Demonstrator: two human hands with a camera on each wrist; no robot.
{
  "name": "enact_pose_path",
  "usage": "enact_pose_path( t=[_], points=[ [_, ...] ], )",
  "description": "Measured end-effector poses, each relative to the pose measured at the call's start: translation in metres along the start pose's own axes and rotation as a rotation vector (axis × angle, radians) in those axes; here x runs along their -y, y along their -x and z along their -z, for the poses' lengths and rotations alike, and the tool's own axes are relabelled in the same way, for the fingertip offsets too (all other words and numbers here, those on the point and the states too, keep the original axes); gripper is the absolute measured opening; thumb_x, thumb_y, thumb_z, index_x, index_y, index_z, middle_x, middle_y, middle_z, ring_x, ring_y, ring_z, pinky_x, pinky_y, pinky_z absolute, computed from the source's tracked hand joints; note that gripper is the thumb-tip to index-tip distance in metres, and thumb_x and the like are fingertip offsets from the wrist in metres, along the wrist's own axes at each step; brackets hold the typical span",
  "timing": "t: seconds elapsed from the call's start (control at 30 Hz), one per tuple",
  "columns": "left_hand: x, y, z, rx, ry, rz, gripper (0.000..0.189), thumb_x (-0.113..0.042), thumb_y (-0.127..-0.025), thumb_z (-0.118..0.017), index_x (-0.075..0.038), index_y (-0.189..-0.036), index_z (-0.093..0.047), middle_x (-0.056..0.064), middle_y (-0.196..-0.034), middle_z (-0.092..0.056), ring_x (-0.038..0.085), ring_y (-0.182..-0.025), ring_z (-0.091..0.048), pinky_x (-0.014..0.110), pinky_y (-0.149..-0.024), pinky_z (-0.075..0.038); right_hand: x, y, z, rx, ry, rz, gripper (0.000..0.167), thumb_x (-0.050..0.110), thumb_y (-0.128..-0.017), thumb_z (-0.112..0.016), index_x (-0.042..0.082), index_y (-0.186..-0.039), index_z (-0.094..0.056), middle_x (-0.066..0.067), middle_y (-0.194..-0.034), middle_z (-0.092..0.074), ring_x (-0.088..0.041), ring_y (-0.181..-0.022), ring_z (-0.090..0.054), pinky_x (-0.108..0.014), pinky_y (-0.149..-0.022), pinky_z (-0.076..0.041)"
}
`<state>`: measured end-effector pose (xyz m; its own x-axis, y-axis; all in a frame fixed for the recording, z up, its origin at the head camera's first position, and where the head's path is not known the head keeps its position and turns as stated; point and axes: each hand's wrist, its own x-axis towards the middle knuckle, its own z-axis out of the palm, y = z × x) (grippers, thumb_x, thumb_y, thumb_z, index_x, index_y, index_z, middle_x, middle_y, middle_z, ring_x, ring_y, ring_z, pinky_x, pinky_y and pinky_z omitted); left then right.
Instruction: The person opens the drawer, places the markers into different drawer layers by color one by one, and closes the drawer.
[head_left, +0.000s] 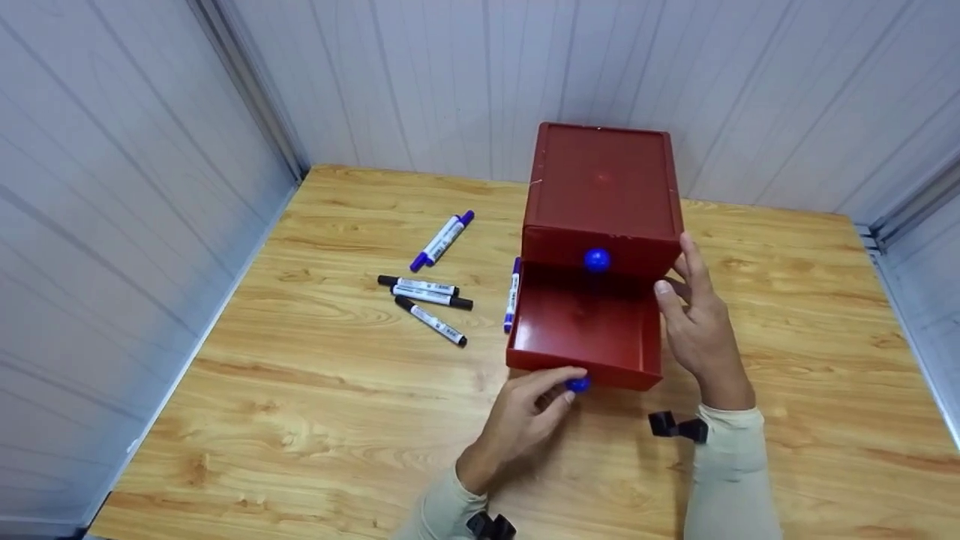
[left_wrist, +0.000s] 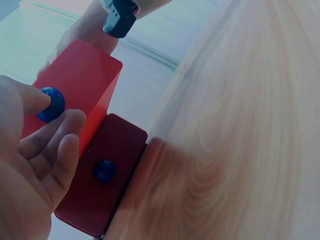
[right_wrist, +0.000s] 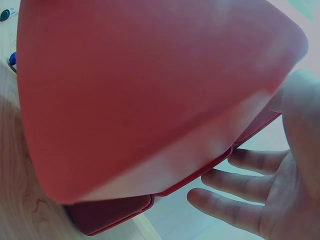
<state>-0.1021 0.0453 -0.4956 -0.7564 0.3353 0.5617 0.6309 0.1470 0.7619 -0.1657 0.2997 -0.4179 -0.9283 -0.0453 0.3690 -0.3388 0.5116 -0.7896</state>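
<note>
A red drawer cabinet [head_left: 604,180] stands at the back of the wooden table. Its drawer [head_left: 585,330] below the top one is pulled out, with nothing inside. My left hand [head_left: 525,412] pinches that drawer's round blue knob [left_wrist: 52,104] between thumb and fingers. Under it, the left wrist view shows a lower drawer [left_wrist: 117,142] with its own blue knob [left_wrist: 104,170], pushed in. The top drawer's blue knob [head_left: 598,259] is free. At the cabinet's right side my right hand [head_left: 701,322] rests with fingers extended along the wall and thumb by the front edge.
Left of the cabinet lie several markers: purple-capped ones [head_left: 442,241] further back and black-capped ones [head_left: 431,321] nearer. Another purple-capped marker [head_left: 512,296] lies right beside the pulled-out drawer. A pale panelled wall [head_left: 450,90] rises behind the table [head_left: 300,420].
</note>
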Motion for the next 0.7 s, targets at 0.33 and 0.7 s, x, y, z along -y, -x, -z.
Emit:
enact_pose_path(
  t=[0.33,0.7],
  points=[
    [0.0047,0.0095,0.0072,0.006,-0.007,-0.086,0.034,0.002,-0.092,-0.066,-0.006,-0.124,-0.071,0.005,-0.102,-0.073,0.009,-0.073,-0.056,0.029,-0.056,-0.05,0.0025,-0.0027,-0.0096,-0.009,-0.066,-0.009,0.069,0.005,-0.103,-0.05,0.023,-0.161,-0.017,-0.014,-0.156,-0.038,-0.04,-0.124,-0.056,-0.013,-0.09,-0.045],
    [0.0048,0.0082,-0.0003,0.079,-0.043,-0.112,0.044,0.0,-0.092,-0.062,-0.009,-0.135,-0.063,0.003,-0.101,-0.069,0.007,-0.079,-0.057,0.017,-0.071,-0.048,0.0045,-0.0066,-0.0003,-0.018,-0.059,-0.028,0.072,0.013,-0.103,-0.055,0.035,-0.161,-0.018,-0.012,-0.149,-0.047,-0.037,-0.118,-0.061,-0.013,-0.083,-0.049]
  ],
)
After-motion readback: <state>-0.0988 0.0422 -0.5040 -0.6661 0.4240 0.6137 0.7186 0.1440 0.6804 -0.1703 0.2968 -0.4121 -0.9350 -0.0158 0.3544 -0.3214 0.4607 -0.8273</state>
